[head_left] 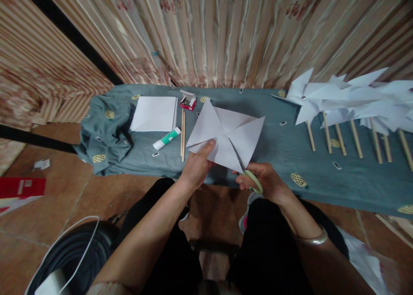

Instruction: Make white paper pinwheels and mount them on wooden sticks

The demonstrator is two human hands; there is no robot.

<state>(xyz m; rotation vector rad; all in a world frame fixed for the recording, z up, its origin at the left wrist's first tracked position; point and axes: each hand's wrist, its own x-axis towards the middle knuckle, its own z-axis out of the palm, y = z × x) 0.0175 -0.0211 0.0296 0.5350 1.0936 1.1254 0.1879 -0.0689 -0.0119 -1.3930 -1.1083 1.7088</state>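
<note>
A white paper square (pixel 215 133) with slits running in from its corners is pinched in my left hand (pixel 197 162), the thumb lying on top. My right hand (pixel 263 179) grips a pair of scissors (pixel 254 179) with pale green handles. The blades sit in the slit at the sheet's near right corner, their tips pointing towards the middle. Left of the sheet, two thin wooden sticks (pixel 183 136) lie side by side. Beyond them is a small red and white box (pixel 188 101) with its lid up and small metal pieces inside.
A stack of white paper (pixel 154 113) and a green and white glue stick (pixel 167 139) lie to the left on the grey-green cloth (pixel 277 149). Several white paper pinwheels (pixel 306 96) on wooden sticks fill the right end. Pleated curtains (pixel 222 37) hang behind.
</note>
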